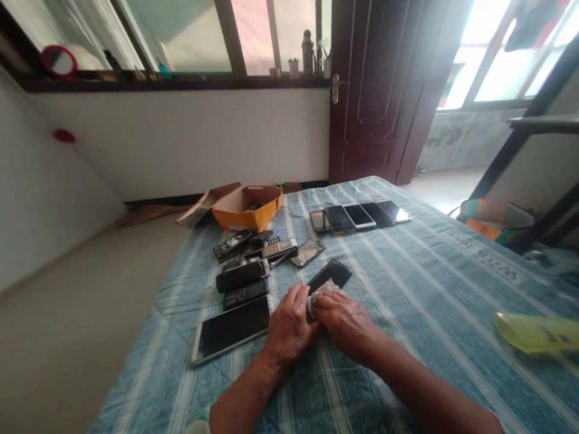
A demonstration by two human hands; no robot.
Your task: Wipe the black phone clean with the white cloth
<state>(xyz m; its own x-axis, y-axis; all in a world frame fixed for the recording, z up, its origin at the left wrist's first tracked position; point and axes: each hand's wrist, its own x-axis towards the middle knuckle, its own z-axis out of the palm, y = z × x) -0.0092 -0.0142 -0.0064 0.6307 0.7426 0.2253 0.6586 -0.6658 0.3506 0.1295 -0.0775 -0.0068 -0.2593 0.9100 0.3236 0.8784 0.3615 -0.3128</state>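
Observation:
A dark smartphone (333, 274) points away from me on the striped bedspread, its near end hidden by my hands. My left hand (289, 322) is closed around that near end, fingers curled along its left side. Bunched under the fingers of my right hand (346, 319) is a pale cloth (326, 290), pressed against the phone's screen. Just left of my left hand lies a white tablet-sized phone (233, 330) with a black screen. Beyond it is a loose pile of older phones, including a keypad phone (279, 248) and a black phone (242, 275). A silver phone (308, 252) lies beside the pile.
An open orange box (251, 208) stands at the bed's far left. Several phones lie in a row at the far side, among them a white-framed one (359, 216). A yellow-green packet (536, 333) is at the right. Behind the bed is a dark red door (375, 90).

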